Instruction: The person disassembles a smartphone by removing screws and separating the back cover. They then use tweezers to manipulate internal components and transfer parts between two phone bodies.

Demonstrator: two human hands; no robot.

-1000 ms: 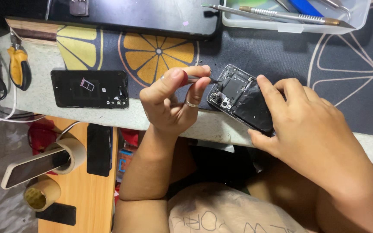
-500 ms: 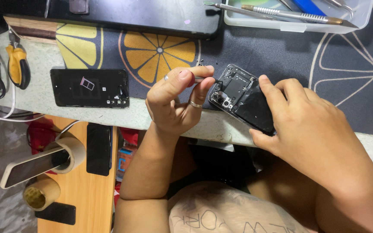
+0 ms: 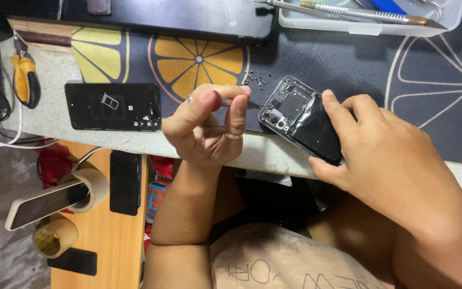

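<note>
My left hand [image 3: 207, 126], with a ring on one finger, pinches a small screwdriver [image 3: 217, 99] with a red handle. Its metal tip points right at the top edge of an opened black phone [image 3: 295, 115]. The phone lies tilted on the table's front edge, back cover off, with camera modules and inner parts exposed. My right hand [image 3: 391, 155] grips the phone's lower half, fingers over its top and thumb under its near side. Several tiny screws [image 3: 252, 80] lie on the mat just above the phone.
A dark mat [image 3: 199, 59] printed with orange slices covers the table. A black back cover [image 3: 112, 106] lies left, yellow-handled pliers [image 3: 25, 80] further left. A clear tray [image 3: 370, 21] of metal tools stands at the back. Below left, a wooden stool [image 3: 102, 241] carries tape rolls and phones.
My left fingers have rolled on the screwdriver, so its red handle now shows between them. My right hand still holds the phone in the same spot.
</note>
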